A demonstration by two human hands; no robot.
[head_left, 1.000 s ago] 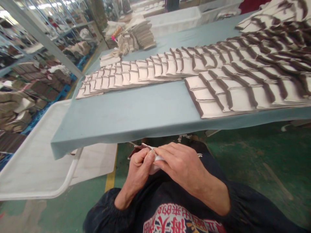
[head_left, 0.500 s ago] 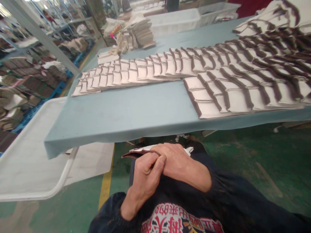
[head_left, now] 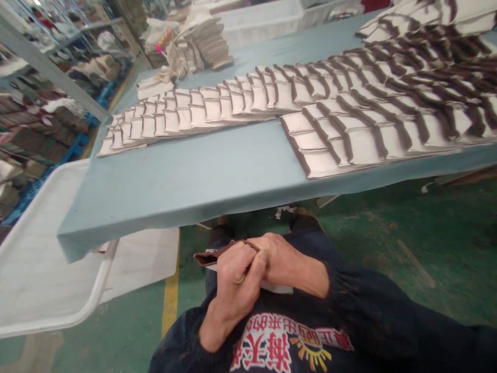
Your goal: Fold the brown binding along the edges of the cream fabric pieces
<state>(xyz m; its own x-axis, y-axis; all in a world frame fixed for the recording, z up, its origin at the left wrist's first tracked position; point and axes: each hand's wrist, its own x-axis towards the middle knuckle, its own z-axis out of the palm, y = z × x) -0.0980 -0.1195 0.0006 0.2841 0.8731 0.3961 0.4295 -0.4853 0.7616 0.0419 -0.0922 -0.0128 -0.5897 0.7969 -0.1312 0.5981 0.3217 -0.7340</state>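
Note:
Over my lap, a white cloth piece with a brown edge is gripped by both hands. My left hand is closed around its brown edge, with the thumb pressed against the fingers of the other hand. Right beside it, my right hand is closed on the same piece, its fingertips mostly hidden. The brown edge sticks out to the left and looks folded into an opening. Some white cloth shows below the hands.
Rows of overlapping white cloth pieces with brown edges lie on the blue-covered table ahead. A beige cloth stack and white bins stand farther back. At left is a white-rimmed cart, near a slanted metal post.
The cloth piece has been turned in my hands: its white part showed beyond them before and now shows below them. Both hands stay closed together, and the view has shifted slightly.

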